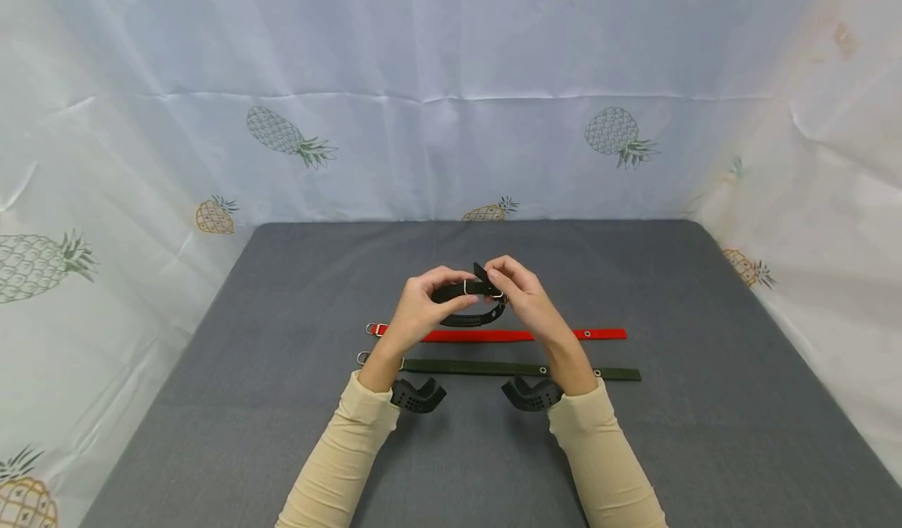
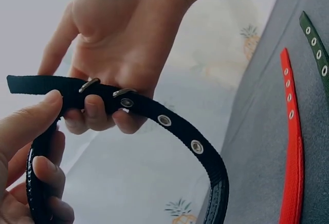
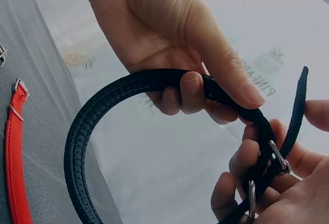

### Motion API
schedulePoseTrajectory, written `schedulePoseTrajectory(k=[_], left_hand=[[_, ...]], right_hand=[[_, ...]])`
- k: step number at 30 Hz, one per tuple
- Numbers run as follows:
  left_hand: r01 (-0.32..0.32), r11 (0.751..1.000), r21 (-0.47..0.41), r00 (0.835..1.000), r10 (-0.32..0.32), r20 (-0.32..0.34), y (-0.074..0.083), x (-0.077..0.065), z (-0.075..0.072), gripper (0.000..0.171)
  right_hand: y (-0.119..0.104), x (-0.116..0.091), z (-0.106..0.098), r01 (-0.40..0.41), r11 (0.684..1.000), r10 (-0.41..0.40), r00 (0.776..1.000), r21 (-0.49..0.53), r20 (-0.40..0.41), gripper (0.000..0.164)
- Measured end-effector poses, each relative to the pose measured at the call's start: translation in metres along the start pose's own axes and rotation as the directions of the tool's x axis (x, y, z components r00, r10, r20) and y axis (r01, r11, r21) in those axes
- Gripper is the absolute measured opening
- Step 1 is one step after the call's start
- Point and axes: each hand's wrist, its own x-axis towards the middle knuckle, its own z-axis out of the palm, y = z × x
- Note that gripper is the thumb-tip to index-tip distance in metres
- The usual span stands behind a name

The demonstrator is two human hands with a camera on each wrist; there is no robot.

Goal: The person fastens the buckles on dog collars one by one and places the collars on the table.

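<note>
A black collar [image 1: 474,320] is bent into a loop and held up above the table between both hands. My left hand [image 1: 423,297] grips the band on the left, thumb on one side and fingers curled behind. On the opposite side, my right hand [image 1: 523,287] holds the part around the metal buckle [image 3: 279,157]. The collar's free tip [image 3: 299,100] stands out past the buckle, close to the right thumb. Metal eyelets [image 2: 164,120] line the band in the left wrist view, and a second metal ring [image 3: 252,199] sits below the buckle in the right wrist view.
Behind the forearms, a red collar [image 1: 479,336] and a dark green collar [image 1: 458,367] lie flat and straight on the grey table [image 1: 282,301], rings to the left, eyelets to the right. A white pineapple-print curtain [image 1: 451,152] surrounds the table's back and sides.
</note>
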Motion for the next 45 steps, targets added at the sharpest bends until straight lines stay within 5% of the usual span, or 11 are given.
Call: schedulePoseTrajectory(k=[39,45], left_hand=[[-0.051,0.999,-0.003,0.999,0.051,-0.007,-0.0002,0.0012,-0.0031,0.028],[-0.018,0.999,0.033,1.0,0.017,0.009,0.0024,-0.0006,-0.0046,0.031]], right_hand=[[0.0071,0.0001,0.0033,0.127,0.991,-0.127,0.992,0.052,0.008,0.018],[0.0068,0.0008,0.0054,0.086,0.993,-0.085,0.996,0.076,-0.011,0.013]])
